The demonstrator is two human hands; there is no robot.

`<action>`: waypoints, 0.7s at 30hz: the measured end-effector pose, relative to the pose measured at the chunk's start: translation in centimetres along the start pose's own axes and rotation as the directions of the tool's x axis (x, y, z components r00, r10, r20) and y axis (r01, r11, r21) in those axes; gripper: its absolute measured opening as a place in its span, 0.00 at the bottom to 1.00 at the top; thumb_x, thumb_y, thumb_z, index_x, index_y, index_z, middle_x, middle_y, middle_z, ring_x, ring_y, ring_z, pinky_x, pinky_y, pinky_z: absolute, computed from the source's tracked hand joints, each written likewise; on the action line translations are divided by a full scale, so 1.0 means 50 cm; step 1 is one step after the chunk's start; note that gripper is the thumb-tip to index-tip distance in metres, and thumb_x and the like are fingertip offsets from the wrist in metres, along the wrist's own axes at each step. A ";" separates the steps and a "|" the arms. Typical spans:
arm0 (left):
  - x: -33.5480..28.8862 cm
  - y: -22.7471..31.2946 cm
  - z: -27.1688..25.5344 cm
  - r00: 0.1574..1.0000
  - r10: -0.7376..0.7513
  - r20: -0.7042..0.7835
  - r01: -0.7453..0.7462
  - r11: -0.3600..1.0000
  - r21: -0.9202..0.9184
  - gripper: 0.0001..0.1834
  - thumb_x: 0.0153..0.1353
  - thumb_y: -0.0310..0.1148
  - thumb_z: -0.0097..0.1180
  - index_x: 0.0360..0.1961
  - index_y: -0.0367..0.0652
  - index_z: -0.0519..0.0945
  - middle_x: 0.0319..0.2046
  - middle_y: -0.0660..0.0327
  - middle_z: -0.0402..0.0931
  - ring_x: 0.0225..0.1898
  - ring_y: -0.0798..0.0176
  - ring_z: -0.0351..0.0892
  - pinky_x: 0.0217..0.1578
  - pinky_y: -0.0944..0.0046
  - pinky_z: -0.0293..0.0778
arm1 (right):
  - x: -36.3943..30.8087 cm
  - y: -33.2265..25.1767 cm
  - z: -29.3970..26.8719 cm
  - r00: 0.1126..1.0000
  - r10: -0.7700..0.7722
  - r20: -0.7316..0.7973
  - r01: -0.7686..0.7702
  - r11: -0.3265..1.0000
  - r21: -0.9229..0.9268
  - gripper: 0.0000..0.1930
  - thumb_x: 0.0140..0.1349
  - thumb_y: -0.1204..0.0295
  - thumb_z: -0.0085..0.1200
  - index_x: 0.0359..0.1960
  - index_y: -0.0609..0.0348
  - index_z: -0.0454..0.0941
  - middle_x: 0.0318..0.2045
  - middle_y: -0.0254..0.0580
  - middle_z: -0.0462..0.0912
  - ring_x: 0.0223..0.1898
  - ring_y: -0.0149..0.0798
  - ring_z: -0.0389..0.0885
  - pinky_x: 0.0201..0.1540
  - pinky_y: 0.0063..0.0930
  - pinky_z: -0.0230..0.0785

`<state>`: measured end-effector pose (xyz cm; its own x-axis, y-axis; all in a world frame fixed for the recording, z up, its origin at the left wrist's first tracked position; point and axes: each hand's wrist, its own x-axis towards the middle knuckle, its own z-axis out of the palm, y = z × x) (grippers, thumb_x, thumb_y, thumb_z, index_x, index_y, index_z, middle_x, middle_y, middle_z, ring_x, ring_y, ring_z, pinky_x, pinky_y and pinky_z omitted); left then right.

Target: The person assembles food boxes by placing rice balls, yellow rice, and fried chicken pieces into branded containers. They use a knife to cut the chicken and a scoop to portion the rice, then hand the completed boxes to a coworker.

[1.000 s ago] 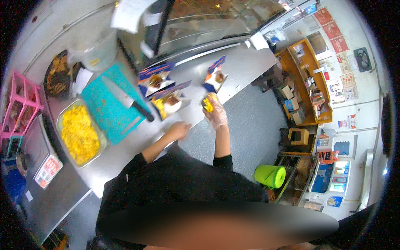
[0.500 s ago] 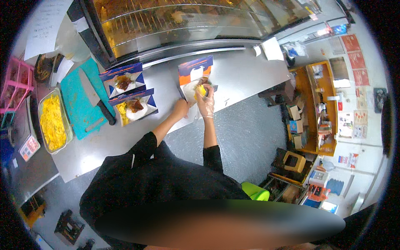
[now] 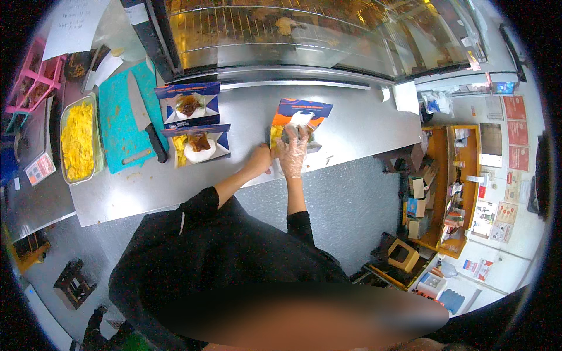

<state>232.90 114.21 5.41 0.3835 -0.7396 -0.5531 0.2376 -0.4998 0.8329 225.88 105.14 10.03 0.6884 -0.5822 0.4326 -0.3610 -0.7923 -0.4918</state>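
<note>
An open-lidded food box (image 3: 305,109), blue and orange, stands at the counter's front edge. Yellow sliced pieces (image 3: 276,134) lie along its left side. My right hand (image 3: 293,153), in a clear plastic glove, reaches over the box with its fingers spread, low over the contents. Those fingers hide most of the food beneath. At the box's near left corner my bare left hand (image 3: 257,161) is closed on the edge. Two similar boxes to the left hold white rice (image 3: 200,153) with brown pieces on top; yellow pieces show in the nearer one.
Further left are a teal cutting board (image 3: 117,117) with a knife (image 3: 140,108) and a glass dish of yellow pieces (image 3: 78,140). A glass-fronted cabinet with wire racks (image 3: 281,35) backs the steel counter (image 3: 351,126). Wooden shelves (image 3: 448,193) stand right.
My right hand has lowered from holding yellow pieces above the box to resting over its contents. Yellow pieces now lie in the box's left side. The view has shifted.
</note>
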 end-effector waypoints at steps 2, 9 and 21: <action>-0.008 0.007 -0.004 0.999 0.040 -0.001 -0.040 0.999 -0.001 0.22 0.64 0.36 0.47 0.39 0.20 0.64 0.22 0.44 0.76 0.19 0.50 0.81 0.13 0.57 0.77 | -0.003 0.006 0.009 0.999 0.024 -0.047 -0.018 0.992 0.127 0.24 0.49 0.75 0.60 0.51 0.53 0.70 0.54 0.57 0.65 0.56 0.59 0.64 0.57 0.45 0.60; 0.004 -0.010 -0.013 0.995 0.008 0.098 -0.021 0.991 0.130 0.24 0.64 0.43 0.49 0.38 0.24 0.69 0.22 0.47 0.77 0.16 0.51 0.80 0.13 0.57 0.76 | -0.003 0.068 -0.011 0.787 0.617 -0.023 -0.347 0.473 0.810 0.24 0.58 0.73 0.58 0.55 0.59 0.64 0.51 0.42 0.70 0.52 0.37 0.70 0.54 0.30 0.65; -0.390 -0.184 -0.420 0.909 0.176 0.379 -0.236 0.964 0.119 0.19 0.62 0.42 0.45 0.31 0.34 0.77 0.32 0.51 0.80 0.33 0.56 0.82 0.35 0.54 0.74 | 0.017 -0.523 0.196 0.958 0.181 0.224 -0.281 0.761 0.585 0.27 0.50 0.84 0.56 0.53 0.54 0.63 0.48 0.41 0.68 0.51 0.38 0.66 0.56 0.31 0.60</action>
<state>241.97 142.68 8.84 0.0519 -0.9307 -0.3621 0.0318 -0.3609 0.9321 242.05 127.16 15.86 0.7346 -0.6604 0.1561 -0.1000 -0.3329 -0.9376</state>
